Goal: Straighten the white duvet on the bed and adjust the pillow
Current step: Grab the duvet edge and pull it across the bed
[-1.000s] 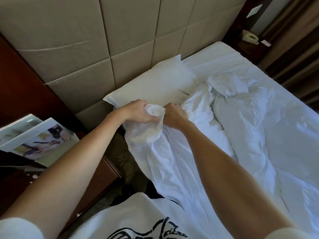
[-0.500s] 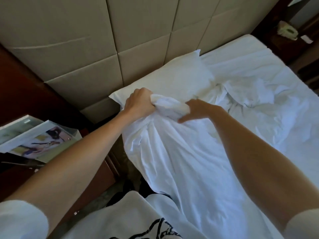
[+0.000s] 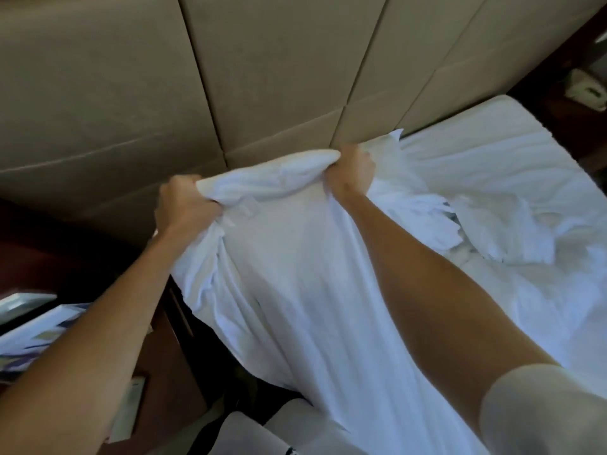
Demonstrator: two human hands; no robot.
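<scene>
Left hand [image 3: 184, 205], right hand [image 3: 353, 170] fisted on duvet [image 3: 295, 274] top edge.

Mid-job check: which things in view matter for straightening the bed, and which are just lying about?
Job:
white duvet, top edge gripped by left hand and right hand
bed

Lying about:
magazines at left
phone at far right

The bed [image 3: 486, 149], its white sheet showing bare toward the far corner, is lying against the padded beige headboard [image 3: 262, 77] and is carrying the white duvet [image 3: 312, 290], which is lying rumpled across it and hanging over its near edge, with a bunched heap at right.
</scene>
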